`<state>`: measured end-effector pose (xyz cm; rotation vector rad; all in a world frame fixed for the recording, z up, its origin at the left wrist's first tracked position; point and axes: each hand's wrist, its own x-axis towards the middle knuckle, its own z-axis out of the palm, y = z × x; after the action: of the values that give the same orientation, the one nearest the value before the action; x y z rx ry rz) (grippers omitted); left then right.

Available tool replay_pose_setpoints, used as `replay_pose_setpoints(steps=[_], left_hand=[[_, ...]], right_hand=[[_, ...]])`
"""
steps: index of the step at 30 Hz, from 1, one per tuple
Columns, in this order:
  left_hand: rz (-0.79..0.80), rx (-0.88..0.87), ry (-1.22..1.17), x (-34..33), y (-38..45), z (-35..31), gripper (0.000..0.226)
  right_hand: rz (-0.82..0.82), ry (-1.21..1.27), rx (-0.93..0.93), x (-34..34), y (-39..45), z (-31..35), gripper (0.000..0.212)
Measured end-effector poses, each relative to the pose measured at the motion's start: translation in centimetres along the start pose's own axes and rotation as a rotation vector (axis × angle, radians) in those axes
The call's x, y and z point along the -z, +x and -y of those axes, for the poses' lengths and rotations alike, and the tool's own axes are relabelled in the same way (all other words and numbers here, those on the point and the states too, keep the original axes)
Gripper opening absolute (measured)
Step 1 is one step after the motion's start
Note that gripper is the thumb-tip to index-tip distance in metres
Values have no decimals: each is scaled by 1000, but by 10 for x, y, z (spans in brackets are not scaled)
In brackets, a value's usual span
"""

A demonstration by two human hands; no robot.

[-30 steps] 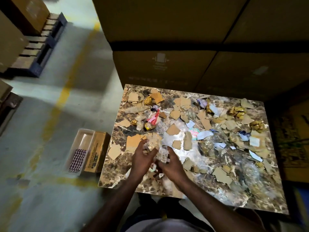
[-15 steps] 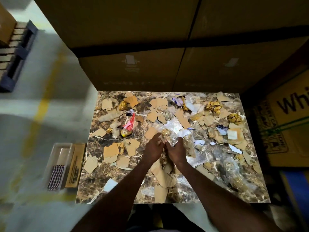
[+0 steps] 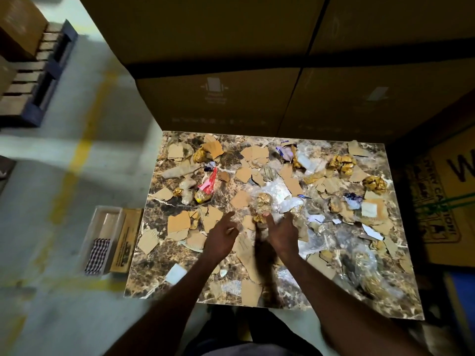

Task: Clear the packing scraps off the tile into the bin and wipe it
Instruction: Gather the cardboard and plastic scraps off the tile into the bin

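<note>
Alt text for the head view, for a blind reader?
Two bare hands, left hand open and right hand gathering crinkled clear and gold plastic wrap, work over a brown marbled tile littered with torn cardboard pieces.

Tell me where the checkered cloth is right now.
In the head view the checkered cloth lies in the near end of a white tray on the floor, just left of the tile.
</note>
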<state>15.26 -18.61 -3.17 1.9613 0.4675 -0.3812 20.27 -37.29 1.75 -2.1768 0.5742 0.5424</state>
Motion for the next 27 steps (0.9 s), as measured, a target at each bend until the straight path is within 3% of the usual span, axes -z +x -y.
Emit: replay_pose_setpoints(steps=[4,7,9,14,18,21,27], left_hand=[[-100,19,-39,27,-17,22,30],[-166,84,-93,47,-22,39,24],[-210,99,-134,61,-20,47,20],[-359,61,-144,99,3,31,19],[-425,92,-55,131,33,21,27],[-408,108,-1,152,60,24,36],[-176,94,228,172,108,43,95]], right_hand=[[-89,-25,72,4,-12,-4,55],[-111,-84,186,-1,-23,-4,27],[-69,-153,312,-10,-33,4,15],[125,-242,533,-57,-43,50,11],[211,-140,463,-99,-29,93,19],[218,-135,424,-128,-10,115,41],[188,-273,464,-176,24,132,73]])
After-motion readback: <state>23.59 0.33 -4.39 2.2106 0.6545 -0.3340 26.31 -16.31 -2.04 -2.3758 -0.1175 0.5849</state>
